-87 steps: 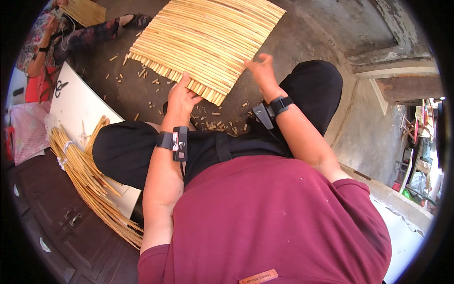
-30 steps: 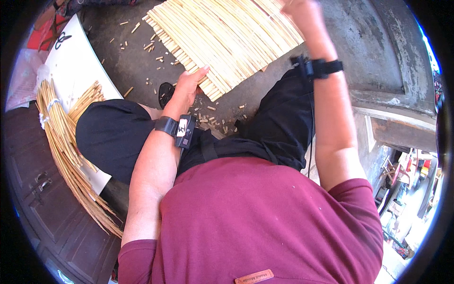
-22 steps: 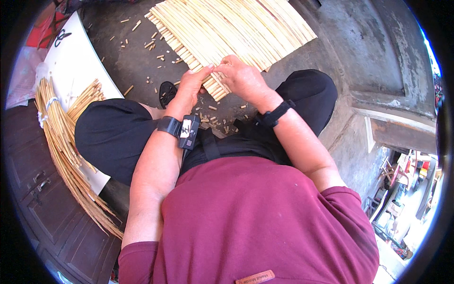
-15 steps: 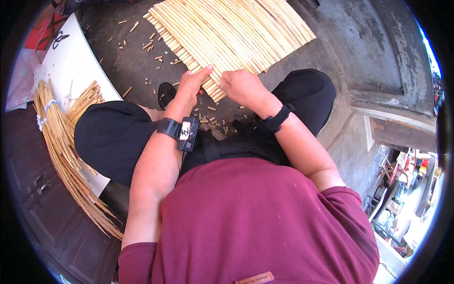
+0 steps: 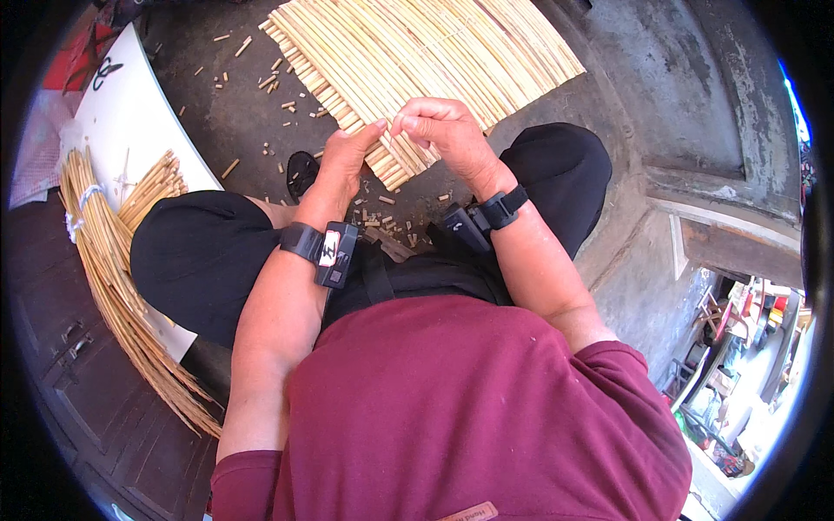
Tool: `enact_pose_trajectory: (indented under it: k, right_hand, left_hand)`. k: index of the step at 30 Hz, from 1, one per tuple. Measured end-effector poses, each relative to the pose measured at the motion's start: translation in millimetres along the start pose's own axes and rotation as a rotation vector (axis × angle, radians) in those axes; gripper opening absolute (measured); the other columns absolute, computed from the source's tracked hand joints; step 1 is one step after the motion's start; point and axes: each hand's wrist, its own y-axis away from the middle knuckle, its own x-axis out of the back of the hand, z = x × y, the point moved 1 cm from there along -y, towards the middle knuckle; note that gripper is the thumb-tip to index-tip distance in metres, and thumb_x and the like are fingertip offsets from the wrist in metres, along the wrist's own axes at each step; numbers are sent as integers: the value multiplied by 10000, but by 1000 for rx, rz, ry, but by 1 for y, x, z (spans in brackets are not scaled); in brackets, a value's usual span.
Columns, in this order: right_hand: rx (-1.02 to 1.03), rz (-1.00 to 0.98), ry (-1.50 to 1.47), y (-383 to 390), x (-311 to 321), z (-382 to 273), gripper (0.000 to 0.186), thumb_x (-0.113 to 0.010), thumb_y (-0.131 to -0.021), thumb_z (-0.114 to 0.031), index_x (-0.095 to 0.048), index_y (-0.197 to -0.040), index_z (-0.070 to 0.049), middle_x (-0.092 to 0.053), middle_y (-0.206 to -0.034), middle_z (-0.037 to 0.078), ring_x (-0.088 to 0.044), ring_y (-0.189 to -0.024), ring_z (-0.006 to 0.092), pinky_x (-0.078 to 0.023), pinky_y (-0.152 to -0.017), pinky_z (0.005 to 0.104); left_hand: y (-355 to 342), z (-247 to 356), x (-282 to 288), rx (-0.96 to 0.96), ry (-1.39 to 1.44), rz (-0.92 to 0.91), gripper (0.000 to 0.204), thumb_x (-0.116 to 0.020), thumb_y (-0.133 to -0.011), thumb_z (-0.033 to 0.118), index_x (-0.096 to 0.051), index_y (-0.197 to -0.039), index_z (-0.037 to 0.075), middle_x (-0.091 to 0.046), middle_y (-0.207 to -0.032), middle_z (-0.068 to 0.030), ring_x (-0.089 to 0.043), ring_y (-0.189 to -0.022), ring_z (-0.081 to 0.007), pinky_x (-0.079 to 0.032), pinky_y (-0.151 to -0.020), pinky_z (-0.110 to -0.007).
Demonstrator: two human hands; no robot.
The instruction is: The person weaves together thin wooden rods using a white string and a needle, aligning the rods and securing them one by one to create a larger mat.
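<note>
A pale reed mat (image 5: pixel 469 52) of side-by-side sticks lies tilted before me, its stubby near corner between my hands. My left hand (image 5: pixel 346 165) is closed on that corner, thumb over the top. Just to its right, my right hand (image 5: pixel 447 139) is raised a little over the mat with fingers curled in a pinch; what it holds, perhaps a thin strand, is too small to make out. Cut stick pieces (image 5: pixel 267 82) are scattered on the floor beyond and below the mat.
On my left, long reed bundles (image 5: pixel 113 269) tied with white lie against a white board (image 5: pixel 135 104) bearing a black looped object (image 5: pixel 102 71), beside dark wooden panels (image 5: pixel 78 365). A grey concrete structure (image 5: pixel 678 104) stands at right, with clutter (image 5: pixel 738 365) below it.
My right hand, raised far up the mat a second ago, has come back down beside my left hand and now pinches with wrist more upright. The mat sits more angled than earlier.
</note>
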Motion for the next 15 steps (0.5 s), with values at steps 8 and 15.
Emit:
enact_pose_trajectory:
  k: [8, 15]
  right_hand:
    - [207, 172, -252, -9, -16, 22, 239, -521, -962, -178, -665, -994, 10, -572, -744, 14, -554, -765, 119, -448, -787, 260]
    - [151, 264, -409, -17, -12, 30, 214, -529, -954, -163, -644, -953, 18, -459, -612, -30, -412, -577, 59, -432, -625, 229]
  left_hand:
    - [10, -33, -13, 69, 409, -12, 454, -740, -817, 216, -560, -1196, 43, -650, -1062, -71, -636, -966, -205, -523, -835, -369]
    - [1, -32, -14, -86, 268, 23, 318, -663, -867, 100, -550, -1153, 14, -644, -1036, -85, -636, -940, -212, -534, -824, -372]
